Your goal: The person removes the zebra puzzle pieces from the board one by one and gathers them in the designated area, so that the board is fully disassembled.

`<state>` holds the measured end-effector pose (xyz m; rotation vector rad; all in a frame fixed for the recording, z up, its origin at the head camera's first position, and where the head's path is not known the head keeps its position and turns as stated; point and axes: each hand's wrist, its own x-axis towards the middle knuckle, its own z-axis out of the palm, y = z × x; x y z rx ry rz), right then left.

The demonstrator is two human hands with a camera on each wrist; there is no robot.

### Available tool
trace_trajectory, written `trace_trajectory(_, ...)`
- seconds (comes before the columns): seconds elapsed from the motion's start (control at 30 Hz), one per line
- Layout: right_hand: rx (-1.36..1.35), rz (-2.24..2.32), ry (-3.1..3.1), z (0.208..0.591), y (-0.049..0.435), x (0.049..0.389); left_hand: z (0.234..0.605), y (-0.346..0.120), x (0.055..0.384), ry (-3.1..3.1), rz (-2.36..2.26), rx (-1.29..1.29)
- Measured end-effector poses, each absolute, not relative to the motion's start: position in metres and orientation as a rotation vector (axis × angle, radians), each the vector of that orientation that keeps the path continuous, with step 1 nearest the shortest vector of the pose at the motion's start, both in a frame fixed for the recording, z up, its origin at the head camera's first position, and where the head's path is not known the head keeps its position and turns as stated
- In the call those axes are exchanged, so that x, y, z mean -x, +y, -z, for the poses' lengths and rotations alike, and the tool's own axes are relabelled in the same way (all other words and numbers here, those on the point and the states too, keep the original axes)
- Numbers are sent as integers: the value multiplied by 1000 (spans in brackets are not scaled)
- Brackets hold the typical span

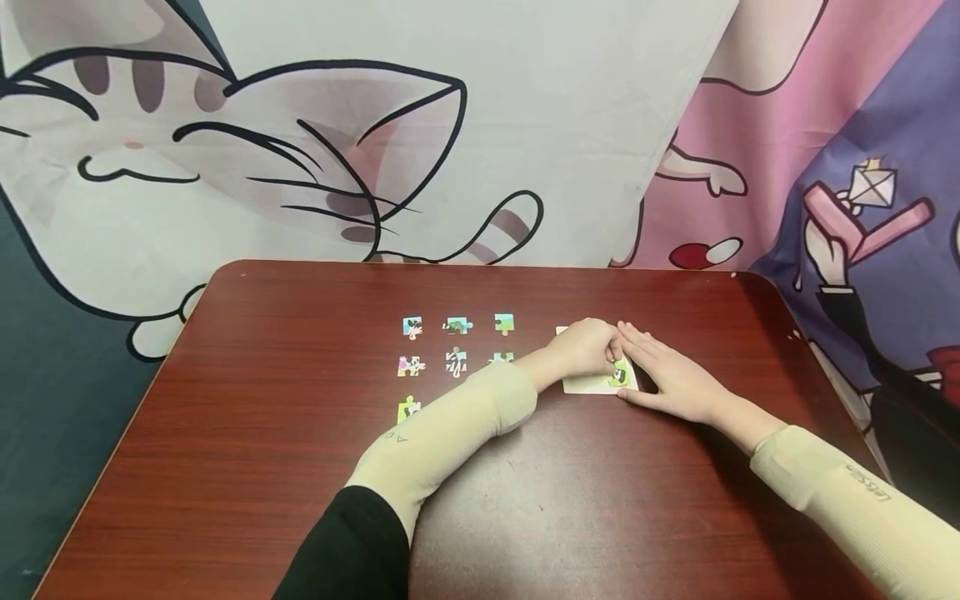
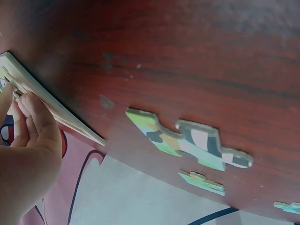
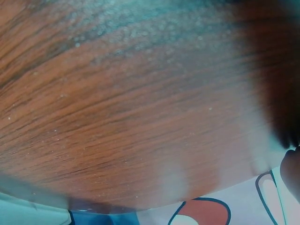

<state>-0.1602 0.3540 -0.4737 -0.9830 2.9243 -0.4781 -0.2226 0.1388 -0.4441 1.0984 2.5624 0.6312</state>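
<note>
My left hand (image 1: 588, 346) is over a pale puzzle board (image 1: 588, 386), thumb and fingers bent together. In the left wrist view the left hand (image 2: 35, 126) pinches a small puzzle piece (image 2: 17, 92) just above the puzzle board (image 2: 51, 101); most of it is hidden by the fingers. A green picture part (image 1: 619, 373) shows on the board beside the left fingers. My right hand (image 1: 678, 379) lies along the board's right edge with its fingers straight. Only a bit of the right hand (image 3: 291, 171) enters the right wrist view.
Several loose puzzle pieces lie in rows left of the board, among them a blue-green one (image 1: 504, 323), a pink-and-white one (image 1: 410, 367) and a yellow-green one (image 1: 407, 407) partly behind the left sleeve. The brown table (image 1: 300, 350) backs onto a cartoon-print cloth (image 1: 570, 125).
</note>
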Motion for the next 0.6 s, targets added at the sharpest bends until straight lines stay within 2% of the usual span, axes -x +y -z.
trace_trajectory(0.33,963,474,2924,473,353,160,438,130,219,2519,-828,-1013)
trace_trajectory(0.6,987,461,2934,473,354,160,425,116,217,2464,-875,-1044)
